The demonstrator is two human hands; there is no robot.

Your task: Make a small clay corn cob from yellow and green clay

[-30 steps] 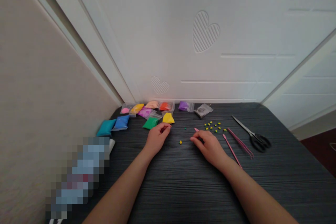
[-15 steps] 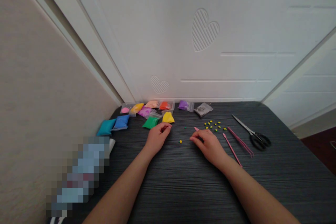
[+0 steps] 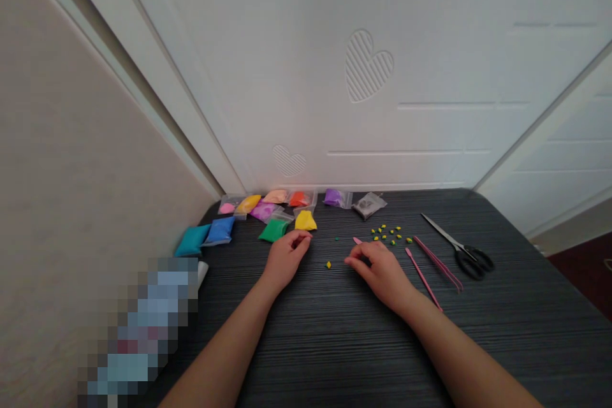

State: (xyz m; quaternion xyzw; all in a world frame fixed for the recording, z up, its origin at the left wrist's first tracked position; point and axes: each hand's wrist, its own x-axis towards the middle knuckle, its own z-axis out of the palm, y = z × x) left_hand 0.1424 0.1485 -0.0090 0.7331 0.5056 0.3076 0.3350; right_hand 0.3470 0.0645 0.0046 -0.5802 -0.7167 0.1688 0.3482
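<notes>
My left hand (image 3: 287, 260) rests on the dark table just in front of the green and yellow clay packets, its fingers curled and thumb against the index finger. Anything in that pinch is too small to make out. My right hand (image 3: 381, 269) is curled too, thumb and index tips together; whether they hold something cannot be seen. Between the hands lies a small yellow-and-green clay piece (image 3: 328, 265), with a tiny green bit (image 3: 336, 239) behind it. A pink tool tip (image 3: 357, 240) sticks out behind my right hand, the rest hidden. Several similar yellow-and-green pieces (image 3: 384, 237) lie beyond it.
Right of my hand lie a pink tool (image 3: 423, 278), pink tweezers (image 3: 437, 262) and black-handled scissors (image 3: 459, 248). Along the back are a green packet (image 3: 274, 229), a yellow packet (image 3: 305, 221), a purple packet (image 3: 335, 197) and others. Blue packets (image 3: 220, 230) sit left.
The view has tipped slightly upward, so the table sits lower in the picture. Both hands keep nearly the same place and pose, and the small pieces have not moved.
</notes>
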